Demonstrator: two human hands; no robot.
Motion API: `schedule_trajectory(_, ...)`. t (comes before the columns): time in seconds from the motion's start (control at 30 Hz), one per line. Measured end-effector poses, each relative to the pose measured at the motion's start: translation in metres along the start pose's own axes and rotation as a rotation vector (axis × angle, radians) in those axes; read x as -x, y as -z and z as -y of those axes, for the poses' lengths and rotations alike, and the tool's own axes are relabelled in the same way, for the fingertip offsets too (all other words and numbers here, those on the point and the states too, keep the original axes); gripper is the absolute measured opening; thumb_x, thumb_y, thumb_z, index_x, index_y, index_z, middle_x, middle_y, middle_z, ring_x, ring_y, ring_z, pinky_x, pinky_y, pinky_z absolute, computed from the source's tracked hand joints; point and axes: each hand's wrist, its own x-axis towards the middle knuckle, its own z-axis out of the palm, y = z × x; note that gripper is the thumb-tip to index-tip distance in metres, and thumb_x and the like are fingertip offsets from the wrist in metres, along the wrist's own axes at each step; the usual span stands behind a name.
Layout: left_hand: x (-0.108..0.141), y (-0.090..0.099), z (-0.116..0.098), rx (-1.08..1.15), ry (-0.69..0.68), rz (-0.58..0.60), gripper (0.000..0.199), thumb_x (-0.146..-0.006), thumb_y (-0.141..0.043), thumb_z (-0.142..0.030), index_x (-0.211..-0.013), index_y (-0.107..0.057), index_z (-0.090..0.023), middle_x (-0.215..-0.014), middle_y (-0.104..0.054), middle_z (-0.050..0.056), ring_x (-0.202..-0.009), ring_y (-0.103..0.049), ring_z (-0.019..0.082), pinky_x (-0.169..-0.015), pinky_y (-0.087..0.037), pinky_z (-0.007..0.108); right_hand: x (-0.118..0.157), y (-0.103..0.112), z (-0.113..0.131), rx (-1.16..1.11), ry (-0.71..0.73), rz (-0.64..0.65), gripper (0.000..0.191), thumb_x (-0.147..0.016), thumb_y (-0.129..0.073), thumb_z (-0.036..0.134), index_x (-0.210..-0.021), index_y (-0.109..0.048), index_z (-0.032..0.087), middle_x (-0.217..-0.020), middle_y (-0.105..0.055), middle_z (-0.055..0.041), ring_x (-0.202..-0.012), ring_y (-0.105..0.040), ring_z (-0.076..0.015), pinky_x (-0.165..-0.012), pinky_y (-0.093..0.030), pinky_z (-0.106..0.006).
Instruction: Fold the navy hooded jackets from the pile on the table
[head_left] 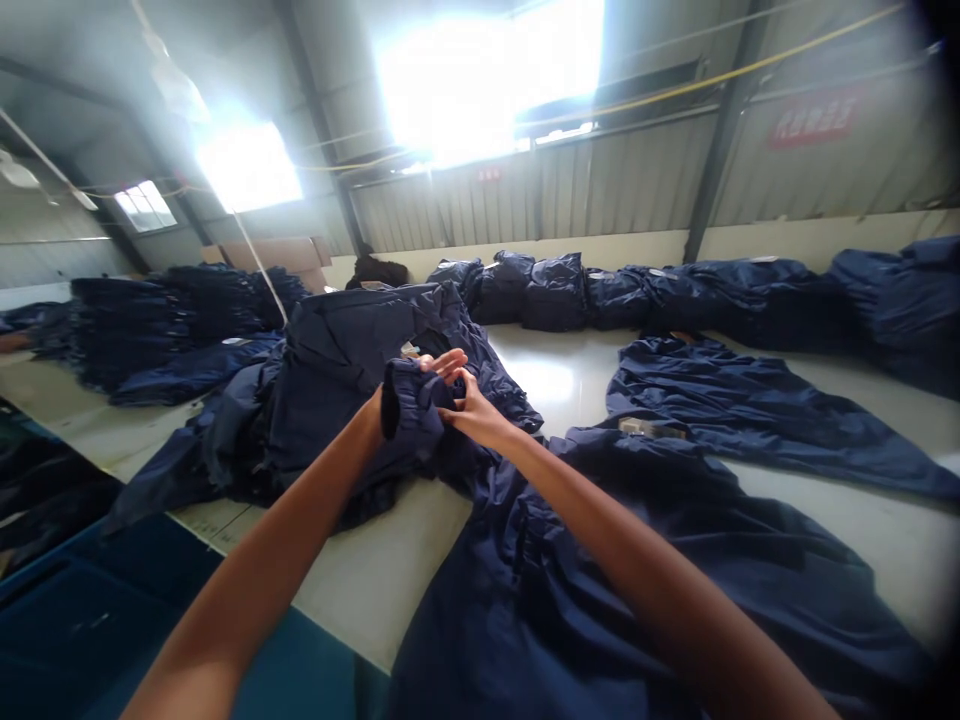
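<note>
We find the navy cuff [412,402] around the outstretched left hand [444,365]; the right hand [478,412] meets its edge, but whether it grips, we cannot tell. We judge that uneven pulling could twist the cuff or drag the pile [337,360] behind it. Right of the cuff, the pale surface [534,375] shines; far beyond it, bundles [555,292] line a ribbed wall [637,170] with bright windows [487,80].

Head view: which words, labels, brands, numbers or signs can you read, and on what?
None is readable.
Large red wall sign: characters too blurred.
Small red wall sign: too small.
Label on the front navy garment: too blurred.
Pale tags on the back bundles: too small.
Marks on the table: too faint.
</note>
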Motion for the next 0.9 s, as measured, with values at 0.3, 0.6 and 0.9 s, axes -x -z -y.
schedule_trajectory(0.3,0.067,0.037,0.005,0.272,0.465,0.075,0.061,-0.083,-0.072,-0.078,-0.104,-0.071,-0.021,-0.108,-0.080,0.012,-0.104,-0.077,0.031,-0.078,-0.066,0.040,0.010,0.010,0.005,0.276,0.121,-0.439,0.026,-0.085,-0.070,0.048,-0.084,-0.066,0.022,-0.078,-0.069,-0.0017,-0.081,-0.065,-0.0235,-0.081,-0.052,-0.036)
schedule_trajectory(0.6,0.040,0.050,-0.017,0.206,0.110,-0.200,0.039,-0.072,-0.091,-0.044,-0.096,-0.074,-0.020,-0.094,-0.078,0.002,-0.088,-0.073,0.019,-0.080,-0.060,0.029,0.005,-0.009,0.004,-0.002,0.167,0.014,0.055,-0.094,-0.062,0.063,-0.129,-0.065,0.021,-0.135,-0.065,-0.0095,-0.123,-0.062,-0.0246,-0.102,-0.054,-0.038)
schedule_trajectory(0.9,-0.004,0.099,-0.059,-0.162,-0.039,-0.353,0.021,-0.089,-0.065,-0.034,-0.099,-0.075,-0.018,-0.094,-0.074,0.005,-0.083,-0.069,0.021,-0.067,-0.060,0.029,-0.037,-0.010,0.023,0.612,0.244,-0.048,0.087,-0.074,-0.091,0.057,-0.144,-0.055,0.020,-0.136,-0.065,-0.0161,-0.130,-0.058,-0.0379,-0.111,-0.045,-0.054)
